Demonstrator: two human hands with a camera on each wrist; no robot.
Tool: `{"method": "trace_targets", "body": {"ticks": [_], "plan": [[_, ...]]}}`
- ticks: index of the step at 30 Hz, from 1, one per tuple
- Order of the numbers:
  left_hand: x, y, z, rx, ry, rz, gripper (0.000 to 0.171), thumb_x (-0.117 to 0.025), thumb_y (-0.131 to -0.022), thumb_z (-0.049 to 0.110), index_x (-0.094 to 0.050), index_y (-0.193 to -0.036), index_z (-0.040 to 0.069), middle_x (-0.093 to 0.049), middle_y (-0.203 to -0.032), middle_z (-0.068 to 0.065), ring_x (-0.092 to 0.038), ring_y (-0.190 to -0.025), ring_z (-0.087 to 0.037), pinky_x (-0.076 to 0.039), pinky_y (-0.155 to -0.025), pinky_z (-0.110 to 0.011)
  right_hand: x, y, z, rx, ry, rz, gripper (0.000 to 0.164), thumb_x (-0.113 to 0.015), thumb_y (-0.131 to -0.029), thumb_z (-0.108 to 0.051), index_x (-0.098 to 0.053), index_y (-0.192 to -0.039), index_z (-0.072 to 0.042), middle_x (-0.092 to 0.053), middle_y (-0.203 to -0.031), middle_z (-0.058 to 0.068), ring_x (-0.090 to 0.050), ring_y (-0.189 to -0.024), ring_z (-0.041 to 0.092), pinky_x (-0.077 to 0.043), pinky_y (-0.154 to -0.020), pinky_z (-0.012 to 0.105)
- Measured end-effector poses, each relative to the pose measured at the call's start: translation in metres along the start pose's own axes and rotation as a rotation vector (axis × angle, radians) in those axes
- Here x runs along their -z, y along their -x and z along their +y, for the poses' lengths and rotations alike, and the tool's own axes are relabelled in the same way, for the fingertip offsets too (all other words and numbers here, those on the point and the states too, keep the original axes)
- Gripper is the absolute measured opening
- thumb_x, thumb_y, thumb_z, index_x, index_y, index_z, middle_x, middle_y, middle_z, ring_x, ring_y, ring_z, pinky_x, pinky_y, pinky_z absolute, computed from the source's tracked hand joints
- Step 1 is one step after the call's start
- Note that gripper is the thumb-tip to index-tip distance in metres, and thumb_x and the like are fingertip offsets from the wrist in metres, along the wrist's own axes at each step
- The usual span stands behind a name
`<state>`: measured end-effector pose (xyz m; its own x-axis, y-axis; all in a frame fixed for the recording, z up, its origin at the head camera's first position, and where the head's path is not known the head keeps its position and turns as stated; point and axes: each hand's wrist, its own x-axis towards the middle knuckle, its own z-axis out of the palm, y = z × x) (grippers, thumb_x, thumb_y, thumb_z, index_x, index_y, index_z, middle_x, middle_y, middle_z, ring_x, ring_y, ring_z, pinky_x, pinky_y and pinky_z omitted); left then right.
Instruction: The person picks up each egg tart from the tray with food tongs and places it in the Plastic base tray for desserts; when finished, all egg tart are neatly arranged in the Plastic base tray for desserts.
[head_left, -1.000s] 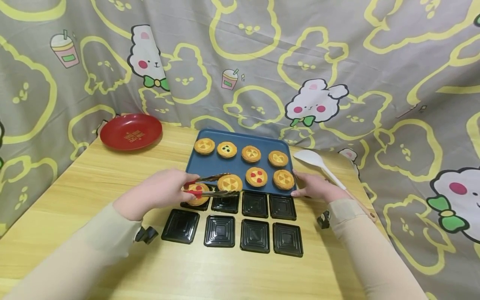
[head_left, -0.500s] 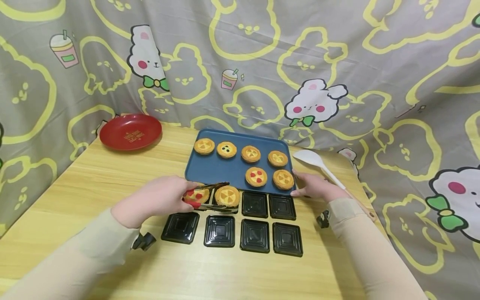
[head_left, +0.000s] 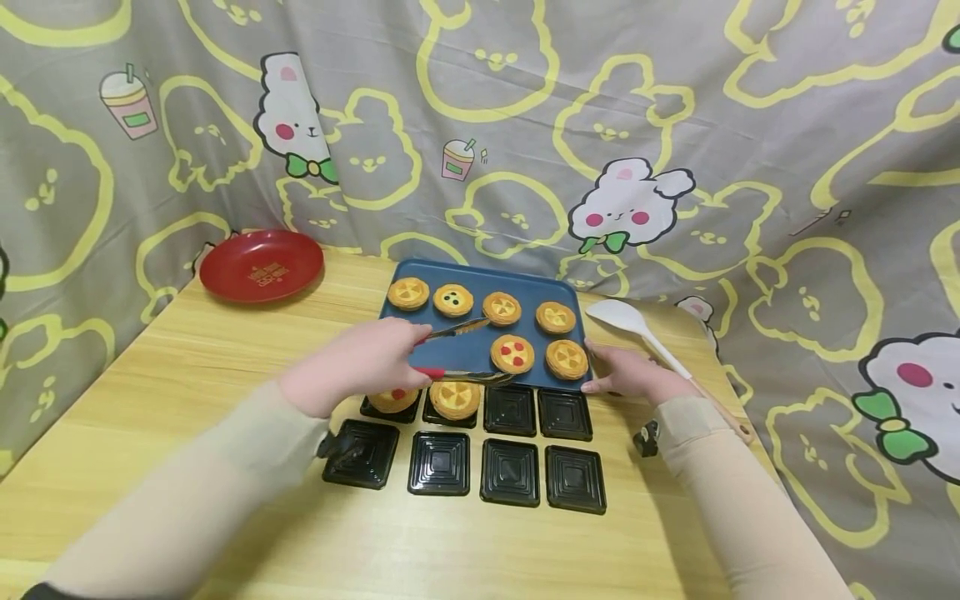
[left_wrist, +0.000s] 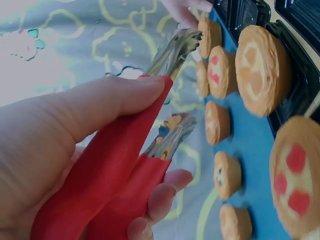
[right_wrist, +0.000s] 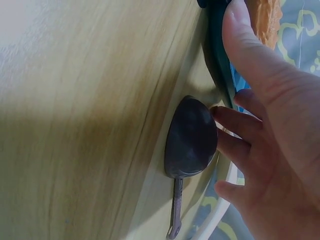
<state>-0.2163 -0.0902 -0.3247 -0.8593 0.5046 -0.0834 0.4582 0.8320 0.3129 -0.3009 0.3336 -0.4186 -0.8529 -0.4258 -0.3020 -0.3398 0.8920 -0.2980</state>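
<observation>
My left hand (head_left: 375, 360) grips red-handled metal tongs (head_left: 459, 330), whose open, empty tips hover over the blue tray (head_left: 480, 272) next to a red-dotted tart (head_left: 513, 353). Several tarts lie on the tray. Below its front edge, two black square cups hold tarts: a yellow one (head_left: 454, 399) and a red-dotted one (head_left: 392, 401), half hidden by my hand. The left wrist view shows my fingers round the tongs' red handle (left_wrist: 115, 170), with the metal tips (left_wrist: 175, 45) apart. My right hand (head_left: 626, 373) rests at the tray's front right corner, thumb along the tray rim (right_wrist: 220, 65).
Several empty black cups (head_left: 510, 471) stand in two rows on the wooden table. A white spatula (head_left: 630, 321) lies right of the tray, a red plate (head_left: 261, 264) at the back left. A dark spoon-shaped thing (right_wrist: 190, 137) lies by my right fingertips. Patterned cloth hangs behind.
The tongs carried a yellow tart from the tray into the second back-row cup and let it go. They have since swung back over the tray, open. The right hand stayed put.
</observation>
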Motion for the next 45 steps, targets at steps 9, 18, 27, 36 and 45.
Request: {"method": "trace_targets", "body": {"ticks": [9,18,27,36,45], "plan": [[-0.024,-0.046,0.013,0.068,-0.028,-0.034,0.062,-0.076,-0.082,0.040,-0.061,-0.131,0.005,-0.064,-0.123,-0.008,-0.059,-0.081,-0.019,-0.050,-0.072,-0.039,0.000,0.000,-0.001,-0.012,-0.024,-0.002,0.105,-0.072,-0.082,-0.054,-0.017,-0.157,-0.005,-0.026,-0.156,0.023,-0.031,-0.137,0.047,-0.025,-0.109,0.057],[-0.037,-0.061,0.021,0.103,-0.025,-0.048,0.043,-0.076,-0.084,0.038,-0.067,-0.116,0.010,-0.066,-0.111,-0.001,-0.057,-0.076,-0.018,-0.046,-0.066,-0.037,0.002,0.001,0.000,-0.014,-0.010,-0.011,0.108,-0.071,-0.081,-0.057,-0.016,-0.157,-0.004,-0.027,-0.155,0.024,-0.032,-0.136,0.047,-0.026,-0.109,0.056],[-0.038,-0.062,0.028,0.131,-0.028,-0.083,0.050,-0.071,-0.090,0.039,-0.064,-0.131,0.011,-0.064,-0.122,-0.003,-0.060,-0.084,-0.019,-0.047,-0.068,-0.039,0.002,0.002,-0.002,-0.008,-0.022,-0.008,0.104,-0.072,-0.084,-0.051,-0.016,-0.157,-0.002,-0.025,-0.155,0.025,-0.030,-0.137,0.047,-0.024,-0.110,0.057],[-0.030,-0.036,0.030,0.078,-0.015,-0.039,0.060,-0.071,-0.091,0.039,-0.056,-0.142,0.012,-0.059,-0.136,-0.004,-0.059,-0.081,-0.016,-0.047,-0.067,-0.036,0.002,0.001,-0.004,-0.011,-0.037,0.002,0.103,-0.074,-0.083,-0.050,-0.019,-0.157,-0.004,-0.025,-0.156,0.025,-0.029,-0.138,0.048,-0.022,-0.111,0.057],[-0.026,-0.001,0.045,0.021,-0.019,-0.066,0.058,-0.072,-0.090,0.041,-0.060,-0.138,0.012,-0.063,-0.129,-0.005,-0.062,-0.106,-0.022,-0.050,-0.082,-0.042,0.002,0.000,0.000,-0.005,-0.040,0.003,0.104,-0.075,-0.082,-0.050,-0.018,-0.156,-0.003,-0.025,-0.156,0.024,-0.028,-0.139,0.047,-0.021,-0.111,0.056]]}}
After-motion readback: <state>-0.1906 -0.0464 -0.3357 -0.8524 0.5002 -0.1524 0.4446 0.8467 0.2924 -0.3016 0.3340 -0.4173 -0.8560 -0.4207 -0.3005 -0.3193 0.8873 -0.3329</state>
